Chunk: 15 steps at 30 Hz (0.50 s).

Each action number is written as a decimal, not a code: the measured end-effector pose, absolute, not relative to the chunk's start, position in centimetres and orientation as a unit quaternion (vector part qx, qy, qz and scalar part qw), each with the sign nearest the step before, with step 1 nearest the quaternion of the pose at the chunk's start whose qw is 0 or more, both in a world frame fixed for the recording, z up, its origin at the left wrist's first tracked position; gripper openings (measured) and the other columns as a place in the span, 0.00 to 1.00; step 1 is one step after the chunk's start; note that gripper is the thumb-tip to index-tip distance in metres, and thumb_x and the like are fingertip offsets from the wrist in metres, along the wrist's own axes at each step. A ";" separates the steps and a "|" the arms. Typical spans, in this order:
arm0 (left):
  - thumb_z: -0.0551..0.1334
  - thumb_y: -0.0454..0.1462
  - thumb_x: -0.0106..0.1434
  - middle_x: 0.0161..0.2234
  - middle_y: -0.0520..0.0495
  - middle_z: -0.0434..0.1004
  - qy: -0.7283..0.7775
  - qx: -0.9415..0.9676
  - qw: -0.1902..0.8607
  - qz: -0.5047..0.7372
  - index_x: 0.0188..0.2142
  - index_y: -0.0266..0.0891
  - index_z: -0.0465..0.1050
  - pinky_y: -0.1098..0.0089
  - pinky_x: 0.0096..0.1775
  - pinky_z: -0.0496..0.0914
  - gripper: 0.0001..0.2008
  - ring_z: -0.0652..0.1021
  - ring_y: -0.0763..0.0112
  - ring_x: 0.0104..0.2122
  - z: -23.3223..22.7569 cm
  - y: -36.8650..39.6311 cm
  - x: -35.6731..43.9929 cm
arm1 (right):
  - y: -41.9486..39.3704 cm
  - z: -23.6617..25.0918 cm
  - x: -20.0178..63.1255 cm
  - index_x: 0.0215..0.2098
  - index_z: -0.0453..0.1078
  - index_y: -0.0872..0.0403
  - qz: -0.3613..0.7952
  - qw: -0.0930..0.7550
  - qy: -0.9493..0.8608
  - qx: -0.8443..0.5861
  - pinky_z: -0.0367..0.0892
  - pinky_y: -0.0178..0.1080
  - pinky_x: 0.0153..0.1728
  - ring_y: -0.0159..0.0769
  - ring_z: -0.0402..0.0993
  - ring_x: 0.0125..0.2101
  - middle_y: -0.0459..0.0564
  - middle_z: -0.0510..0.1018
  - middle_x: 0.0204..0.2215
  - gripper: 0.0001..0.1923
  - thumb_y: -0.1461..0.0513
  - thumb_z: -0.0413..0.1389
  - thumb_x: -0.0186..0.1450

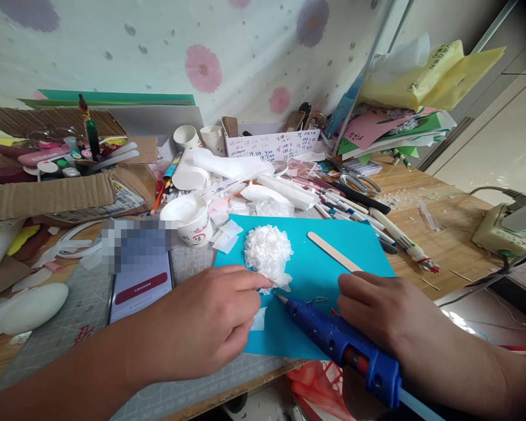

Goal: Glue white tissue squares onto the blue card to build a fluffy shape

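My right hand [381, 310] grips a blue hot glue gun [342, 339], whose nozzle points left towards a small white paper square [258, 320]. My left hand [210, 316] rests on a blue sheet of card [315, 263], its fingertips pinching at the lower edge of a white ruffled paper pom-pom [267, 252] and close to the paper square. A wooden craft stick [333, 251] lies on the blue card, to the right of the pom-pom.
A phone [142, 280] lies on the grey cutting mat [70, 327] at left. A paper cup [190, 219], white paper scraps, pens, scissors [359, 182] and cardboard boxes [48, 193] crowd the back of the table. A green device [499, 234] sits at right.
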<state>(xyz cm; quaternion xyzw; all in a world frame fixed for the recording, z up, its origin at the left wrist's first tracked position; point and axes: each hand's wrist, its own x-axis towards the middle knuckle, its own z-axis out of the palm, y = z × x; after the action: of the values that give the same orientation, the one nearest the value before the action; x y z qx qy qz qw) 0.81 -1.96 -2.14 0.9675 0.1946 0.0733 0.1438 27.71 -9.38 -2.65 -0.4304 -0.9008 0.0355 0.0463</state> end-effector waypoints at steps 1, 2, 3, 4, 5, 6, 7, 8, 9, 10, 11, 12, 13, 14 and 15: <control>0.54 0.29 0.62 0.49 0.49 0.75 0.193 0.968 0.145 0.075 0.25 0.38 0.62 0.64 0.42 0.70 0.09 0.76 0.65 0.43 -2.2 -2.0 0.8 | -9.4 -2.7 27.7 0.24 0.59 0.53 0.034 0.049 -0.902 -0.428 0.56 0.38 0.27 0.35 0.59 0.26 0.47 0.65 0.26 0.10 0.65 0.52 0.63; 0.54 0.29 0.62 0.50 0.49 0.75 0.191 0.968 0.145 0.077 0.26 0.38 0.62 0.64 0.42 0.70 0.09 0.76 0.65 0.43 -2.2 -2.0 0.8 | -9.4 -2.7 27.7 0.24 0.59 0.53 0.039 0.051 -0.901 -0.429 0.55 0.38 0.27 0.35 0.59 0.26 0.47 0.65 0.26 0.10 0.65 0.53 0.62; 0.54 0.29 0.62 0.50 0.49 0.75 0.191 0.968 0.146 0.077 0.26 0.38 0.62 0.64 0.42 0.70 0.09 0.76 0.65 0.43 -2.2 -2.0 0.7 | -9.4 -2.8 27.7 0.24 0.59 0.53 0.048 0.054 -0.899 -0.432 0.55 0.38 0.27 0.35 0.59 0.26 0.46 0.66 0.26 0.09 0.65 0.53 0.62; 0.54 0.29 0.62 0.50 0.48 0.74 0.191 0.968 0.146 0.077 0.26 0.38 0.62 0.64 0.43 0.70 0.09 0.76 0.64 0.43 -2.3 -2.0 0.7 | -9.4 -2.8 27.6 0.25 0.60 0.53 0.058 0.056 -0.897 -0.435 0.55 0.38 0.27 0.35 0.59 0.26 0.46 0.66 0.27 0.08 0.64 0.53 0.62; 0.54 0.30 0.63 0.50 0.48 0.74 0.190 0.968 0.145 0.078 0.26 0.38 0.62 0.64 0.43 0.69 0.09 0.76 0.64 0.44 -2.3 -2.0 0.7 | -9.5 -2.8 27.6 0.26 0.60 0.53 0.067 0.058 -0.894 -0.439 0.55 0.38 0.27 0.35 0.60 0.26 0.46 0.67 0.28 0.07 0.64 0.53 0.62; 0.54 0.30 0.63 0.51 0.48 0.74 0.190 0.968 0.145 0.078 0.26 0.38 0.62 0.64 0.43 0.69 0.09 0.76 0.64 0.44 -2.4 -2.0 0.7 | -9.5 -2.9 27.6 0.27 0.61 0.52 0.073 0.058 -0.892 -0.443 0.55 0.38 0.27 0.35 0.60 0.26 0.46 0.68 0.29 0.07 0.64 0.53 0.63; 0.54 0.30 0.63 0.51 0.48 0.74 0.190 0.968 0.145 0.078 0.26 0.38 0.62 0.63 0.43 0.69 0.09 0.76 0.64 0.44 -2.4 -2.0 0.7 | -9.5 -2.9 27.6 0.27 0.61 0.52 0.073 0.058 -0.891 -0.444 0.54 0.38 0.27 0.34 0.60 0.26 0.46 0.68 0.29 0.07 0.63 0.53 0.63; 0.54 0.30 0.63 0.51 0.47 0.74 0.190 0.968 0.144 0.080 0.26 0.38 0.62 0.63 0.43 0.69 0.09 0.76 0.64 0.44 -2.4 -2.0 0.7 | -9.5 -2.9 27.6 0.26 0.61 0.53 0.067 0.058 -0.893 -0.442 0.54 0.38 0.27 0.35 0.60 0.26 0.46 0.67 0.28 0.07 0.64 0.53 0.62; 0.54 0.30 0.63 0.51 0.47 0.74 0.189 0.968 0.144 0.081 0.26 0.38 0.62 0.63 0.43 0.69 0.09 0.76 0.64 0.44 -2.4 -2.0 0.7 | -9.5 -2.9 27.7 0.25 0.60 0.53 0.059 0.059 -0.895 -0.438 0.54 0.38 0.27 0.35 0.59 0.26 0.46 0.67 0.27 0.08 0.64 0.52 0.62; 0.54 0.30 0.63 0.51 0.47 0.75 0.188 0.968 0.144 0.083 0.26 0.38 0.62 0.63 0.43 0.69 0.09 0.76 0.64 0.44 -2.4 -2.0 0.7 | -9.5 -2.9 27.7 0.24 0.59 0.53 0.053 0.061 -0.898 -0.433 0.54 0.38 0.27 0.35 0.59 0.26 0.46 0.66 0.26 0.08 0.64 0.52 0.61; 0.54 0.30 0.63 0.50 0.47 0.75 0.187 0.968 0.144 0.083 0.26 0.38 0.62 0.64 0.43 0.69 0.09 0.76 0.64 0.43 -2.4 -2.0 0.7 | -9.5 -2.8 27.8 0.24 0.59 0.53 0.050 0.060 -0.899 -0.431 0.53 0.39 0.27 0.35 0.58 0.26 0.47 0.65 0.26 0.08 0.64 0.52 0.60; 0.54 0.30 0.63 0.50 0.47 0.75 0.188 0.968 0.144 0.082 0.26 0.38 0.61 0.64 0.43 0.69 0.09 0.76 0.64 0.43 -2.4 -2.0 0.7 | -9.5 -2.7 27.9 0.24 0.59 0.53 0.050 0.061 -0.900 -0.429 0.53 0.39 0.27 0.35 0.58 0.25 0.47 0.65 0.25 0.08 0.64 0.52 0.60; 0.54 0.30 0.62 0.50 0.47 0.75 0.189 0.968 0.143 0.080 0.25 0.38 0.61 0.64 0.42 0.69 0.09 0.76 0.64 0.44 -2.3 -2.0 0.7 | -9.5 -2.7 28.0 0.24 0.59 0.53 0.054 0.058 -0.900 -0.428 0.53 0.39 0.27 0.35 0.58 0.25 0.47 0.66 0.25 0.08 0.64 0.51 0.60; 0.54 0.30 0.62 0.50 0.47 0.75 0.190 0.968 0.143 0.079 0.25 0.38 0.61 0.64 0.42 0.69 0.09 0.76 0.64 0.44 -2.3 -2.0 0.7 | -9.5 -2.6 28.1 0.24 0.60 0.53 0.050 0.057 -0.899 -0.431 0.54 0.38 0.26 0.35 0.59 0.25 0.47 0.66 0.26 0.08 0.63 0.52 0.60; 0.54 0.30 0.62 0.50 0.47 0.75 0.192 0.968 0.144 0.078 0.25 0.38 0.61 0.64 0.43 0.69 0.09 0.76 0.63 0.44 -2.3 -2.0 0.7 | -9.6 -2.6 28.1 0.24 0.61 0.53 0.044 0.055 -0.898 -0.435 0.55 0.38 0.26 0.34 0.60 0.26 0.47 0.67 0.26 0.07 0.62 0.52 0.60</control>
<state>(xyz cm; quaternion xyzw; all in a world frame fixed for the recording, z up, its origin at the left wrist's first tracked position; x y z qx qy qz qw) 0.69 -1.97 -2.35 0.9676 0.1921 0.0783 0.1439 28.10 -9.55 -2.57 -0.4346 -0.8978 0.0436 0.0554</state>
